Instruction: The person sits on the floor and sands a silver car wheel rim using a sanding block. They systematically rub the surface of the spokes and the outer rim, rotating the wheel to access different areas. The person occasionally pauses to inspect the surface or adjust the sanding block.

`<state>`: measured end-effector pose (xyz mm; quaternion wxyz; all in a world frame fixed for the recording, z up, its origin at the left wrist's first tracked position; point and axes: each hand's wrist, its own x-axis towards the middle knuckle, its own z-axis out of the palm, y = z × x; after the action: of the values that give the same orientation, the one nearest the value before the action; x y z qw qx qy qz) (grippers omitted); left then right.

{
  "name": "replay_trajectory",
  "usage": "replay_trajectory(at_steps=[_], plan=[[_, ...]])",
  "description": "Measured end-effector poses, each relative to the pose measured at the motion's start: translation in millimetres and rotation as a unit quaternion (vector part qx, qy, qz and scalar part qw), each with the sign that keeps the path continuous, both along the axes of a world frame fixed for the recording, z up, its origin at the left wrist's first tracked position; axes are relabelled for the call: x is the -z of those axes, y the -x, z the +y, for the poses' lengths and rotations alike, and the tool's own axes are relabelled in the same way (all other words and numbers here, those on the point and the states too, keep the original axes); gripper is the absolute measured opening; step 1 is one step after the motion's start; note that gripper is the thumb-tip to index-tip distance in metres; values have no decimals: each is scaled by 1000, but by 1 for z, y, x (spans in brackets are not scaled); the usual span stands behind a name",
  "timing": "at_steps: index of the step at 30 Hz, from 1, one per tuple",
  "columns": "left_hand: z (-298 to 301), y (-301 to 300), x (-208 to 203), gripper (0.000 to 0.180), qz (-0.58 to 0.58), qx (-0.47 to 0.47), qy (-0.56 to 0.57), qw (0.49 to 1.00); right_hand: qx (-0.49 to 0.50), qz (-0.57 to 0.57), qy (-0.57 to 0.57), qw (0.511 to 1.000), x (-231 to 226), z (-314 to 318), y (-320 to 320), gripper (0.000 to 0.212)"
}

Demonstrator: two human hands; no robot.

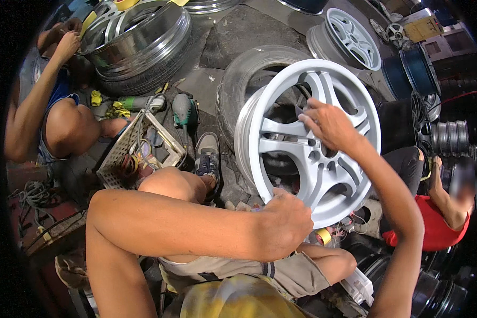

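Observation:
A light grey alloy wheel (pixel 319 185) stands tilted in front of me, leaning against a bare tire (pixel 229 90). My left hand (pixel 285 225) is closed on the near lower edge of the wheel's rim, its fingertips mostly hidden. Over the spokes, near the hub, is my right hand (pixel 331 126). Its fingers pinch a small dark grey piece (pixel 300 111), thin like a scrap of sandpaper, close to a spoke at the upper left of the hub. I cannot make out whether that piece touches the spoke.
Left of my shoe stands a plastic basket (pixel 111 153) with tape and cords, beside a green power tool (pixel 182 110). A second person's arm (pixel 42 114) is by a chrome wheel (pixel 138 42) at far left. Another silver wheel (pixel 352 40) lies behind; a person in red (pixel 434 222) sits right.

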<state>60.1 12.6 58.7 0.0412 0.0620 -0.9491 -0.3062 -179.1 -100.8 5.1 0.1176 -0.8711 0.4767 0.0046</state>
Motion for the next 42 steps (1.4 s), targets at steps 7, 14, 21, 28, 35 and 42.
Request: replay_trajectory(at_steps=[7, 14, 21, 28, 35, 42], plan=[[4, -1, -3, 11, -4, 5, -16, 1000, 247, -223, -204, 921, -52, -16, -12, 39], [5, -6, 4, 11, 53, -3, -5, 999, -32, -15, 180, 983, -4, 29, 8, 22], [10, 11, 1, 8, -20, 49, 10, 999, 41, -178, 48, 982, 27, 16, -59, 26], [-25, -1, -16, 4, -137, -5, 0, 991, 239, -287, -142, 916, -30, 64, 1, 42], [-98, 5, -7, 32, -78, -207, 63, 973, 442, -344, -210, 801, -21, 140, 43, 60], [-105, 40, 36, 36, -122, -230, 54, 964, 465, -481, -161, 726, -10, 177, 43, 44]])
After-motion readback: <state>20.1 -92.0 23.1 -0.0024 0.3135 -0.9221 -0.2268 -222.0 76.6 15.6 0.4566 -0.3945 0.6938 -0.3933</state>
